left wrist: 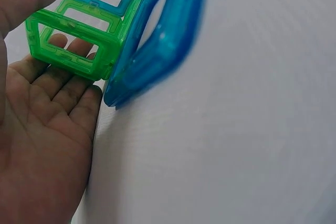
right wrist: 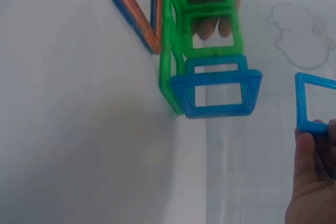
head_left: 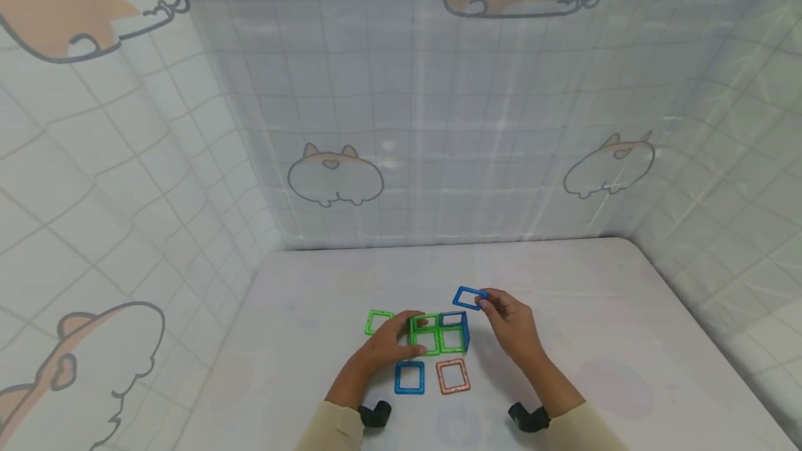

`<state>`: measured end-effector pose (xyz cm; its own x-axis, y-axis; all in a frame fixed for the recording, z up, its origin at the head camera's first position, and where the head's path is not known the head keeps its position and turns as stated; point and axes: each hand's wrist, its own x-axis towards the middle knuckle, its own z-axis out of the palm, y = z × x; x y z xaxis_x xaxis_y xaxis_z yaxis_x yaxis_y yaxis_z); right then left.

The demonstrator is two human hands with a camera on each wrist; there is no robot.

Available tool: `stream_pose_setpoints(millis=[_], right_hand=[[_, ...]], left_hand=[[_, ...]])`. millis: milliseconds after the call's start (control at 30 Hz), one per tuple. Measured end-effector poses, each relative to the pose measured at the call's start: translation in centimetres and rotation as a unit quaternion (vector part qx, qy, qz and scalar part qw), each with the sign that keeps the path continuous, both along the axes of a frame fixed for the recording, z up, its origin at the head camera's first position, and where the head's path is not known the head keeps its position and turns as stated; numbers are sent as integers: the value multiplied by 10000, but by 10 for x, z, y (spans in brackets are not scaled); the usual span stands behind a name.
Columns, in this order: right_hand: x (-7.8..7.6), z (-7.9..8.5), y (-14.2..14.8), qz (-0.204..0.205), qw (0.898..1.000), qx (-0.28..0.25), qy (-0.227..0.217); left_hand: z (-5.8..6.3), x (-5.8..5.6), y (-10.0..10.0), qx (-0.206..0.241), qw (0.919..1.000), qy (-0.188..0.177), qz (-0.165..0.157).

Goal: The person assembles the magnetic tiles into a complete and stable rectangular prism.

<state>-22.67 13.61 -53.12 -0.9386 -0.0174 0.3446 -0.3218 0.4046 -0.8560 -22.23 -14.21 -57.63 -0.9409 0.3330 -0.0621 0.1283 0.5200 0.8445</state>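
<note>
In the head view, a small box-like structure of green and blue magnetic tiles (head_left: pixel 440 341) stands on the white table. My left hand (head_left: pixel 387 344) holds its left side, thumb at the front and fingers behind. The left wrist view shows those fingers through the openings of a green tile (left wrist: pixel 68 66). To the right and slightly farther back, my right hand (head_left: pixel 515 329) pinches a loose blue square magnetic tile (head_left: pixel 458 296) by one edge, raised and apart from the structure. A blue tile (right wrist: pixel 215 111) tilts outward at the structure's end in the right wrist view.
Lying in front of the structure are a blue square tile (head_left: pixel 410 391) and an orange square tile (head_left: pixel 453 390). A green square tile (head_left: pixel 368 322) lies behind my left hand. Curtain-like walls with printed dogs enclose the table (head_left: pixel 626 339) at the back and both sides.
</note>
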Motion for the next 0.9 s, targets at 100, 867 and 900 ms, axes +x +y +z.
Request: stream_pose_setpoints(millis=[100, 867, 900], right_hand=[[2, -1, -3, -54, 9999, 85, -57], [12, -2, -31, 696, 9905, 1185, -2], [13, -3, -32, 684, 9889, 1316, 66]], left_hand=[[0, 1, 0, -13, 10000, 27, -23], [-2, 2, -4, 297, 9988, 172, -359], [-2, 2, -4, 305, 9988, 178, -353]])
